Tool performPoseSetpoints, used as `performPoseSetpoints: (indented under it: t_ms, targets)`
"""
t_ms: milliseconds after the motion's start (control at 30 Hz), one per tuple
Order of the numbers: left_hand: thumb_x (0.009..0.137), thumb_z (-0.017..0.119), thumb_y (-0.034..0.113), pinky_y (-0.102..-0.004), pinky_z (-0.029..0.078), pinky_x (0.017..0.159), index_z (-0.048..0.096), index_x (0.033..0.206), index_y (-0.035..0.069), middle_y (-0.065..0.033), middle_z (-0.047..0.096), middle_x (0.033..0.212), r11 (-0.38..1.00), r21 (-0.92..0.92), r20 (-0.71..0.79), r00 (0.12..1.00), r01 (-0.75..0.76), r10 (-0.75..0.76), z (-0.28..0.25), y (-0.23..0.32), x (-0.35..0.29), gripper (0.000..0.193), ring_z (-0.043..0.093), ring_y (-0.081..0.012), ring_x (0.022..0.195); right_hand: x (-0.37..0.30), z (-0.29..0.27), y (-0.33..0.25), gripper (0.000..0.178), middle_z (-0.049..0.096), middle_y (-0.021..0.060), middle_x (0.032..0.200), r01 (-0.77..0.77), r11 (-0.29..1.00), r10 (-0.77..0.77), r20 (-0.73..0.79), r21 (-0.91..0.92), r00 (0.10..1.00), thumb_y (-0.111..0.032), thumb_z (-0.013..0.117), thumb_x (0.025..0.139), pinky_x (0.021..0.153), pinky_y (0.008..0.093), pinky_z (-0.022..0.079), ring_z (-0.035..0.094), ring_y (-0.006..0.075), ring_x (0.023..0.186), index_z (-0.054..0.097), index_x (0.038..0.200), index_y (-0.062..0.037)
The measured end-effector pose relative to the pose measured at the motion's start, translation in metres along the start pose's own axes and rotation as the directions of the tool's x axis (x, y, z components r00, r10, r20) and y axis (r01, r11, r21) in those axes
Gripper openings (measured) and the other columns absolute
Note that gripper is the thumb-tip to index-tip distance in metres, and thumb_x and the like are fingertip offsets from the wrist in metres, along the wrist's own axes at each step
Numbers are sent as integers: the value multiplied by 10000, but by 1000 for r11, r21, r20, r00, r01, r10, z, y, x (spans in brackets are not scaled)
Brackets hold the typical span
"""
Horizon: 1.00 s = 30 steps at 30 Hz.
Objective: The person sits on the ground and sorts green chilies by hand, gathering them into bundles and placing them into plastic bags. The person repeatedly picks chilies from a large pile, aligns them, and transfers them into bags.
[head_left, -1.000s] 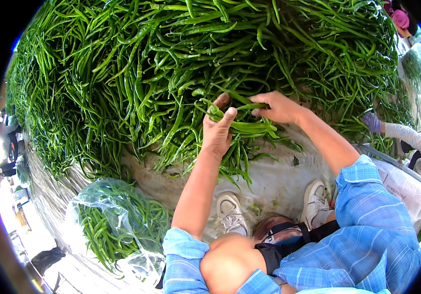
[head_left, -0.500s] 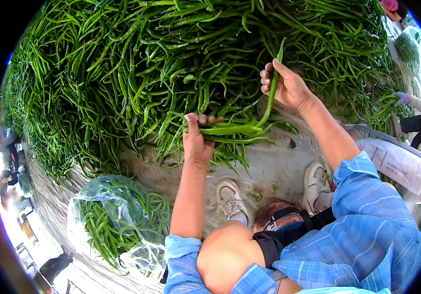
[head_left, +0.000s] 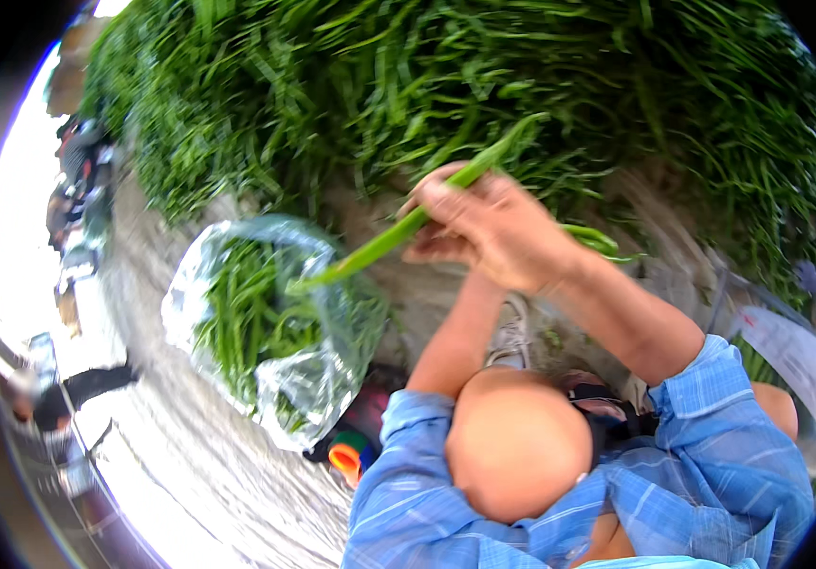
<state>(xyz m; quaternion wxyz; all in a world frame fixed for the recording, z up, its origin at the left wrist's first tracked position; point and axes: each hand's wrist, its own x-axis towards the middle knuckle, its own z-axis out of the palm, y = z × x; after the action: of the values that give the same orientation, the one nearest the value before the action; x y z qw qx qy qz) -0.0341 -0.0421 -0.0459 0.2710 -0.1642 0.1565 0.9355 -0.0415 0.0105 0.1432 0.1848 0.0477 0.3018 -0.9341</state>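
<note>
My right hand (head_left: 498, 223) is closed round one long green chili pepper (head_left: 370, 254), which slants across the front of the fingers, its lower end pointing at the plastic bag. Behind it, my left hand (head_left: 482, 284) is mostly hidden; only the wrist area shows plainly. More green peppers (head_left: 593, 239) stick out past my right wrist, in line with my left hand's hold. Beyond both hands lies a big heap of green chili peppers (head_left: 332, 104), blurred by motion. To the left stands a clear plastic bag (head_left: 308, 384) with green peppers inside.
Grey sheeting (head_left: 209, 474) covers the ground at left. An orange and green object (head_left: 344, 458) lies beside the bag. A white plastic-wrapped package (head_left: 797, 356) stands at right, near another person's gloved hand (head_left: 807, 277). People (head_left: 76, 180) are at the far left.
My view has swung left. My right hand has come left and across in front of my left hand, carrying a single pepper toward the bag. The left hand's peppers now show behind my right wrist.
</note>
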Motion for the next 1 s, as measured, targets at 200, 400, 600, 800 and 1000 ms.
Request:
performPoseSetpoints:
  t_ms: [200,400,600,800,1000]
  targets:
    - [909,531,478,-411,473,778,477,820,148,28,425,679,996,86,-103,995,3,5,25,15,-4,346,454,-155,639,53,102,75,488,603,203,990,-205,833,380,261,-513,888,-311,594,936,829,352,534,625,263,853,504,1100,140]
    - [805,670,483,-378,483,874,495,856,114,11,503,768,998,7,-51,996,-67,67,-6,63,-10,412,531,-155,759,34,-53,-29,580,554,241,1243,4,875,40,81,-484,996,-454,381,1005,1016,382,418,530,263,1189,520,1276,40]
    - [782,693,486,-416,482,909,503,858,111,-14,537,814,986,43,-156,976,161,-153,17,58,2,427,551,-192,824,-27,-155,-34,544,636,191,1134,-443,426,519,-188,-789,834,-343,632,909,901,325,505,616,264,1081,492,1256,52]
    - [911,549,479,-415,521,869,564,996,-21,-165,635,1054,949,244,-212,966,198,-147,8,58,3,507,617,-278,971,-47,-172,-27,412,647,173,1094,-606,781,603,-72,-150,795,-292,597,934,811,368,554,650,235,965,546,1214,6]
    - [951,528,441,-460,490,896,625,941,-58,-226,649,970,889,429,-285,958,162,-37,-3,64,3,508,616,-332,965,-66,-165,33,763,598,233,968,-76,192,55,-67,-978,996,-323,780,606,821,402,487,608,370,909,439,1191,28]
